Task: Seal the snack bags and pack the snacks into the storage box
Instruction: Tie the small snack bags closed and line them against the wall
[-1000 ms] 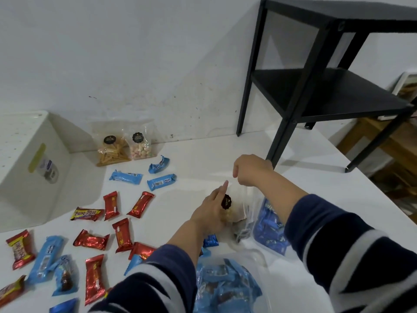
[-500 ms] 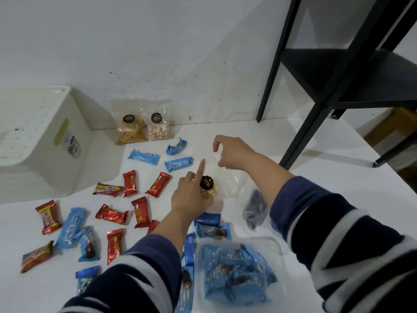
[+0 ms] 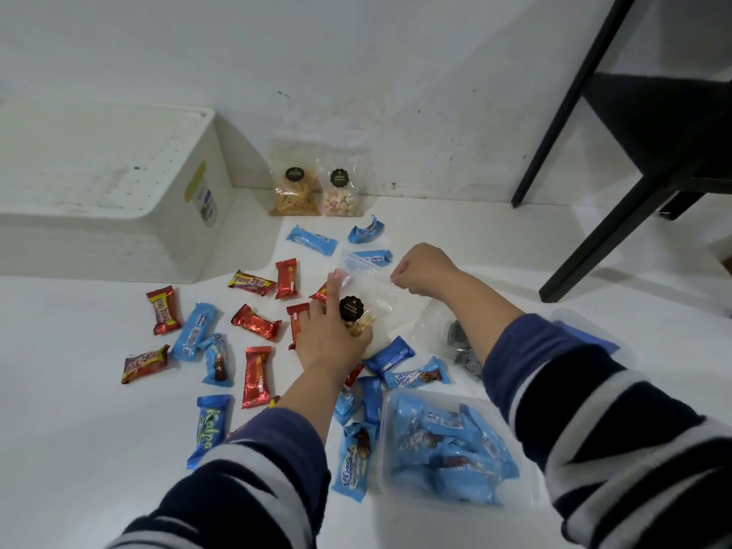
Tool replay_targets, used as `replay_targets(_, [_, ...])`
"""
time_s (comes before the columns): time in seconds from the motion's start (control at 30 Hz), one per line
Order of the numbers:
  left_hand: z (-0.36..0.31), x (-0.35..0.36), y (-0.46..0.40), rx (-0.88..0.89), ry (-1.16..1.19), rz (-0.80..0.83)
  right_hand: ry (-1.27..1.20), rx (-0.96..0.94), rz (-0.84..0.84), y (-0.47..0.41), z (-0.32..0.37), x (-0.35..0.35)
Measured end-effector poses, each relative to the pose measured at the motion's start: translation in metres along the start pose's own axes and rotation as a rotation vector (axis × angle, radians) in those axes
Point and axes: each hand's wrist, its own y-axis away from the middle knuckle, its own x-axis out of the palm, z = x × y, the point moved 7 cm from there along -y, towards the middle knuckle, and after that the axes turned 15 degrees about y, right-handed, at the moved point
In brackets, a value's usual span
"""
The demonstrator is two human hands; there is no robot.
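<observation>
A clear zip snack bag (image 3: 370,289) with a round black label lies flat on the white table, its mouth pointing away from me. My left hand (image 3: 330,334) holds its filled lower end, index finger stretched along the left side up to the zip strip. My right hand (image 3: 422,273) pinches the right end of that strip. Two more clear snack bags (image 3: 295,188) (image 3: 342,192) lean against the back wall. A clear storage box (image 3: 451,449) holding several blue packets sits in front of me on the right. A big white bin (image 3: 107,184) stands at the far left.
Several red and blue wrapped snacks (image 3: 255,322) lie scattered across the table's left and middle. Another clear bag with dark contents (image 3: 461,342) lies under my right forearm, and a clear lid (image 3: 586,330) sits right of it. A black metal shelf (image 3: 641,124) stands at the back right.
The view has tilted down and to the left. The bag has gone from being held up between my hands to lying flat, and my right hand has moved to the strip's right end.
</observation>
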Motion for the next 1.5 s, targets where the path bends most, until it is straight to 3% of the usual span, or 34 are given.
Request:
replay_targets(0.3, [0.003,-0.005,0.004,0.052,0.073,-0.002,-0.039,-0.006,-0.051,0.002,0.002,0.012])
replay_targets(0.4, [-0.007,-0.015,-0.005,0.116,0.329,-0.065,-0.091,-0.044,-0.071,0.003,0.000,0.012])
replay_targets(0.5, [-0.013,-0.024,-0.026,-0.012,0.696,-0.078,-0.136,-0.122,-0.055,0.005,0.002,0.010])
replay_targets(0.6, [-0.019,-0.031,-0.043,-0.074,0.875,-0.083,-0.150,-0.158,-0.042,0.006,0.002,0.010])
replay_targets(0.77, [-0.015,-0.027,-0.053,-0.100,0.864,-0.053,-0.209,-0.169,-0.100,0.007,0.003,0.008])
replay_targets(0.97, [-0.019,-0.021,-0.055,-0.096,0.912,-0.012,-0.098,-0.161,-0.096,0.005,0.003,0.015])
replay_targets(1.1, [-0.017,-0.017,-0.053,-0.101,0.952,0.077,-0.191,-0.164,-0.123,0.002,0.002,0.013])
replay_targets(1.5, [-0.028,-0.011,-0.053,-0.083,0.998,0.109,-0.273,-0.168,-0.142,0.006,0.015,0.013])
